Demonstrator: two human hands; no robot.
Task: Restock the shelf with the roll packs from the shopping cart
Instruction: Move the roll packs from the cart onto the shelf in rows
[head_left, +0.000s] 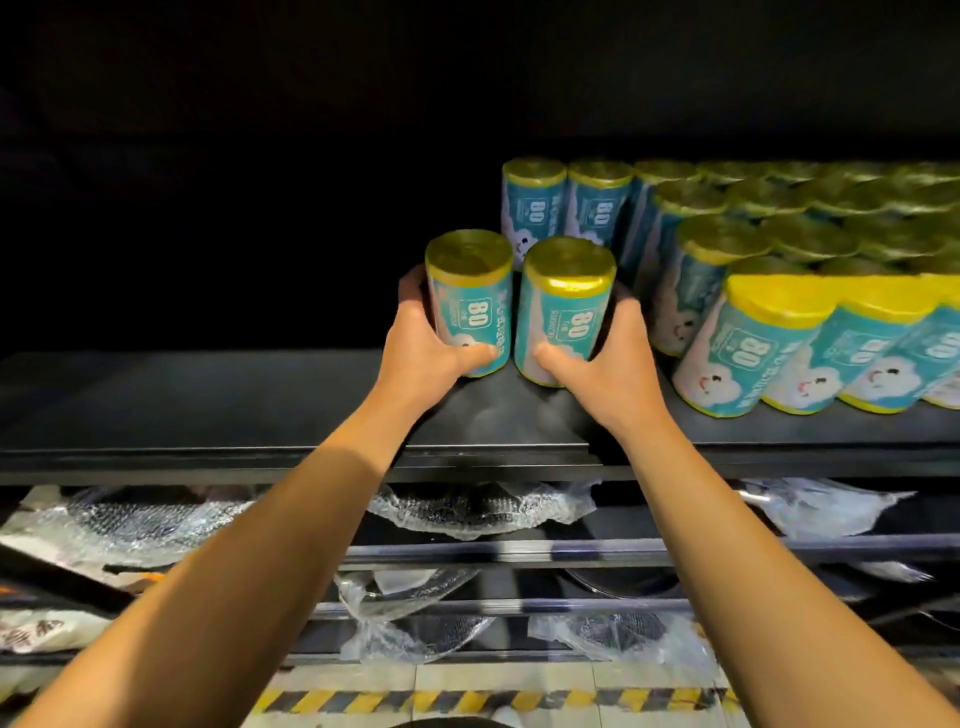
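Observation:
Two teal roll packs with yellow ends stand side by side on the black shelf (208, 405). My left hand (423, 343) grips the left roll pack (470, 296) from its left side. My right hand (610, 364) grips the right roll pack (563, 301) from its right side. Both packs are upright and tilt slightly, with a narrow gap between them. Behind and to the right stand several rows of the same stocked roll packs (753, 291). The shopping cart is not in view.
The shelf's left half is dark and bare-looking. Lower shelves (493, 556) hold items wrapped in bubble wrap and clear plastic (478, 506). Yellow-and-black hazard tape (467, 701) runs along the floor at the bottom.

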